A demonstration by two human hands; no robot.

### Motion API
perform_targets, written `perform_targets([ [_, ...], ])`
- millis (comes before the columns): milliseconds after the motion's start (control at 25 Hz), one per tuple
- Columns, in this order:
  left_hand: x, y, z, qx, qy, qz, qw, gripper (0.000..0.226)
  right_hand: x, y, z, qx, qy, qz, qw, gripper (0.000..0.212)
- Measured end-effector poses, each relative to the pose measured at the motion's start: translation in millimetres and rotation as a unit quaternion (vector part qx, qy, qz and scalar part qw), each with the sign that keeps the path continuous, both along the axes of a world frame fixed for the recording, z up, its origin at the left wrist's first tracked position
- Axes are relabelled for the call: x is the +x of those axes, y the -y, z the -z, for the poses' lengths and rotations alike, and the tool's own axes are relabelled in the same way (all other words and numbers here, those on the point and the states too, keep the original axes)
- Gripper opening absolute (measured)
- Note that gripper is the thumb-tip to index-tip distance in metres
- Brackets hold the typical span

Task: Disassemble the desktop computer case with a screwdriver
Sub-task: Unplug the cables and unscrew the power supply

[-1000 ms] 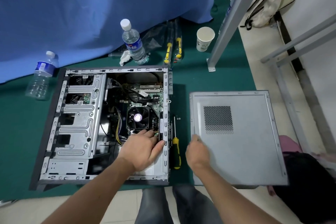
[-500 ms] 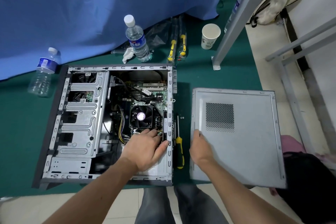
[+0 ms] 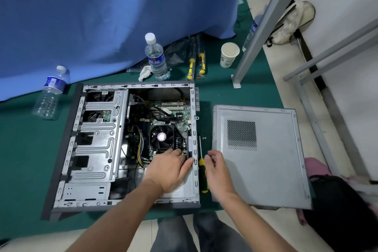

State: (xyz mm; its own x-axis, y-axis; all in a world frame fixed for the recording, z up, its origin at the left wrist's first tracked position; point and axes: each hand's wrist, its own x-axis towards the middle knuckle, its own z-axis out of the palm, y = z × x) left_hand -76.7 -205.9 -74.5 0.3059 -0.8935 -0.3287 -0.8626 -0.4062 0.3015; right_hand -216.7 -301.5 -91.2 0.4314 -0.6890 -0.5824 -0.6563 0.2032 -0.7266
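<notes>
With the side panel [image 3: 266, 170] already laid aside at right, the open case [image 3: 98, 129] is steadied by the flat left hand [image 3: 169, 170]; the screwdriver [image 3: 202, 170] between them is approached by the loosely curled, empty right hand [image 3: 218, 172], and probably must be gripped next.

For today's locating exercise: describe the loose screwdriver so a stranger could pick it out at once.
Find the open case and the grey side panel to its right. The screwdriver lies in the gap between them on the green mat. Unlike the bagged ones by the cup, it lies bare.

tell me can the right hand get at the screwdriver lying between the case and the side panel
Probably yes: the right hand hovers just above the screwdriver, with nothing between them.
</notes>
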Motion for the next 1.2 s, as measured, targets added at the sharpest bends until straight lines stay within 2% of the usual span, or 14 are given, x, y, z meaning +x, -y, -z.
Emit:
perform_targets([
  [120, 1.1, -2.1, -4.0, -0.03, -0.025, -0.013, 0.999, 0.059, 27.2, -19.7, -15.4, -0.041, 0.01, -0.012, 0.999, 0.045],
  [280, 12.3, -11.7, -11.3, -0.137, -0.149, -0.127, 0.971, 0.028, 38.5, -34.8, -14.2, -0.089, -0.042, -0.019, 0.995, 0.05],
  [360, 32.5, -33.3, -17.2, -0.159, -0.106, -0.145, 0.971, 0.019, 44.0, -33.7, -14.9, -0.12, -0.069, -0.031, 0.99, 0.056],
  [480, 84.0, -81.5, -19.5, -0.174, 0.016, -0.196, 0.965, 0.039, 64.9, -24.5, -18.4, -0.182, -0.102, -0.032, 0.978, 0.057],
  [600, 138.9, -120.7, -18.8, -0.092, 0.086, -0.289, 0.949, 0.051, 80.8, -24.3, -16.9, -0.258, -0.161, -0.063, 0.951, 0.049],
  [720, 157.3, -154.0, -9.7, -0.025, 0.085, -0.293, 0.952, 0.065, 80.9, -28.1, -13.3, -0.3, -0.189, -0.067, 0.932, 0.048],
  [880, 151.9, -173.8, -4.2, -0.01, 0.091, -0.255, 0.963, 0.069, 81.3, -28.2, -12.4, -0.317, -0.207, -0.071, 0.923, 0.058],
  [1080, 157.3, -169.6, 1.4, -0.007, 0.098, -0.255, 0.962, 0.063, 85.0, -30.6, -13.1, -0.34, -0.214, -0.063, 0.914, 0.077],
  [1200, 156.2, -171.1, 7.0, 0.003, 0.103, -0.257, 0.961, 0.058, 85.2, -29.4, -9.5, -0.337, -0.227, -0.061, 0.911, 0.073],
])
